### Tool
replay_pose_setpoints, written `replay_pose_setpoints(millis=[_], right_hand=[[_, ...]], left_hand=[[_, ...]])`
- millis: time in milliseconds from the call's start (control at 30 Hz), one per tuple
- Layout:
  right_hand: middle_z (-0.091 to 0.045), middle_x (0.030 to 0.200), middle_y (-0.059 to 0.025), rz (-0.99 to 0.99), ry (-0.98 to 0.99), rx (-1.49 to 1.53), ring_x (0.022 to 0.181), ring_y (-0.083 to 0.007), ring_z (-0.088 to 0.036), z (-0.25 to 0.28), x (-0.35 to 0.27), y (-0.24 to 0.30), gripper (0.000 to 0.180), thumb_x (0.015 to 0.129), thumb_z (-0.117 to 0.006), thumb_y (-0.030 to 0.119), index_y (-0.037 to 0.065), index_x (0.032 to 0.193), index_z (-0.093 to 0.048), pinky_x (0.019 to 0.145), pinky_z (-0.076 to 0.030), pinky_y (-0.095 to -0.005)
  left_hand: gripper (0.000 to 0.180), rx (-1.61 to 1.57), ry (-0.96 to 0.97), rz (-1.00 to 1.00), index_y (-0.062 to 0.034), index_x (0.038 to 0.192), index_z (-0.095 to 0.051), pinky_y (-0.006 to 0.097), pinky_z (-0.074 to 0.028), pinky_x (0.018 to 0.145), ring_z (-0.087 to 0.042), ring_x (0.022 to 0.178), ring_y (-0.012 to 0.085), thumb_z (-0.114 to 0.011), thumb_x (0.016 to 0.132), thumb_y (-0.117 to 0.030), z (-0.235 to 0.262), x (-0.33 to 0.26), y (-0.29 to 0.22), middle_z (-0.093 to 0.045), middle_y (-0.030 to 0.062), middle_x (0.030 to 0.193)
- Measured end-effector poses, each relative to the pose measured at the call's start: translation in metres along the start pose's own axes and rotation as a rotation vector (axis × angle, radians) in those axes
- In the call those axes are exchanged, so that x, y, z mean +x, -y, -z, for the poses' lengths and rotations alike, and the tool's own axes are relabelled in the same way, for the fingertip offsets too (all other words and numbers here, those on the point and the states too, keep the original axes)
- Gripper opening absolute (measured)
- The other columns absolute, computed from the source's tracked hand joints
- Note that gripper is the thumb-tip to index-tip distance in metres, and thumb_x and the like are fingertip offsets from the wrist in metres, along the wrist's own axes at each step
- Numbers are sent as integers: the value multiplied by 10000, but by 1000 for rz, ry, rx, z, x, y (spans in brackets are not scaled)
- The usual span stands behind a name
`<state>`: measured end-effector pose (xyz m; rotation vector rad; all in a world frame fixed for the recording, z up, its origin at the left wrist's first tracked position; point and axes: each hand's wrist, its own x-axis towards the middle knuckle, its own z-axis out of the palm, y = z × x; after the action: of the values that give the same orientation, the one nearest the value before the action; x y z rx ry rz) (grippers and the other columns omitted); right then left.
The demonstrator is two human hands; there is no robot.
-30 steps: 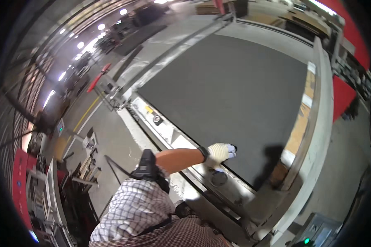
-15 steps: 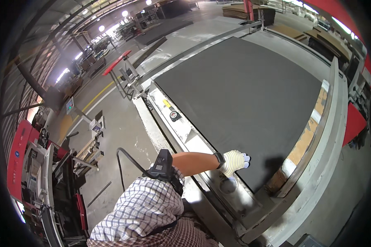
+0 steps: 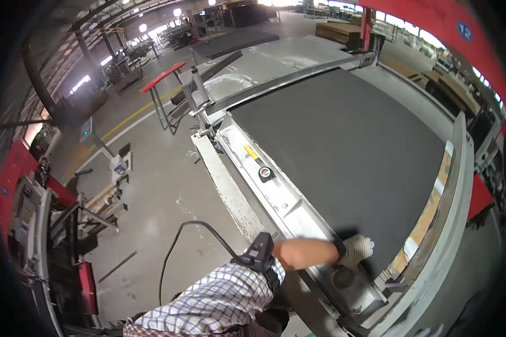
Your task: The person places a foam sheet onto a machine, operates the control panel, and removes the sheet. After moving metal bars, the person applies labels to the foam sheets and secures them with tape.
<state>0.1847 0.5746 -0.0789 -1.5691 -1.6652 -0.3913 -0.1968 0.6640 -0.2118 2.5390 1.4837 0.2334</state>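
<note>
My left hand (image 3: 358,250), in a pale ribbed work glove, lies palm down at the near corner of a large dark grey sheet (image 3: 348,151). Its fingers reach out over the sheet surface and seem to hold nothing; they are slightly blurred. The sheet lies flat on a machine bed, bordered on the near left by a white metal rail (image 3: 298,222). On that rail rest a round black tape measure (image 3: 265,173) and a small yellow-handled tool (image 3: 251,152). A pale glove-like shape at the bottom right edge may be my right hand (image 3: 430,331); its fingers are mostly cut off.
A worn strip of wood and tape (image 3: 427,208) runs along the sheet's right side, inside a pale metal frame (image 3: 452,213). A red-topped stand (image 3: 163,77) is at the far left. Brown stacked boards (image 3: 338,35) lie at the back. A black cable (image 3: 171,241) loops beside my arm.
My left hand has shifted right along the near edge towards the sheet's corner. The view has turned, and a pale shape now shows at the bottom right edge.
</note>
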Motion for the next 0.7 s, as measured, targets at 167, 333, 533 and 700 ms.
replay_pose_setpoints(millis=[167,333,533,700], right_hand=[[-576,1150,-237,-35,425,253,1128,-354,-553,-79,-84,251,414,850,-599,141,-11,1232,-555,998,-423,-413],[-492,1311,-277,603,716,315,1217,-467,-443,-187,-215,412,720,681,-769,311,3,1274,-502,1068,-320,-538],[-322,1468,-318,558,882,-93,1384,-442,-286,-249,-309,559,1191,614,-810,500,-60,1482,-216,1149,-214,-532],[-292,1487,-305,564,1053,-134,1394,-419,-280,-298,-315,693,1258,631,-805,540,-76,1497,-131,1156,-200,-525]], left_hand=[[557,-321,-621,-242,-4,1166,-585,480,-323,1111,-498,1231,360,-679,736,-345,-81,-154,17,-560,205,1263],[529,-855,-464,36,-64,1195,-585,512,-445,944,-566,1123,336,-692,778,-372,-87,-472,149,-592,112,1222],[750,55,119,982,-10,1340,-482,500,-392,1035,-484,1258,384,-662,797,-495,-42,-717,354,-453,246,1418],[789,115,-261,1202,9,1415,-386,491,-290,1119,-419,1311,395,-634,832,-460,41,-763,501,-421,258,1426]])
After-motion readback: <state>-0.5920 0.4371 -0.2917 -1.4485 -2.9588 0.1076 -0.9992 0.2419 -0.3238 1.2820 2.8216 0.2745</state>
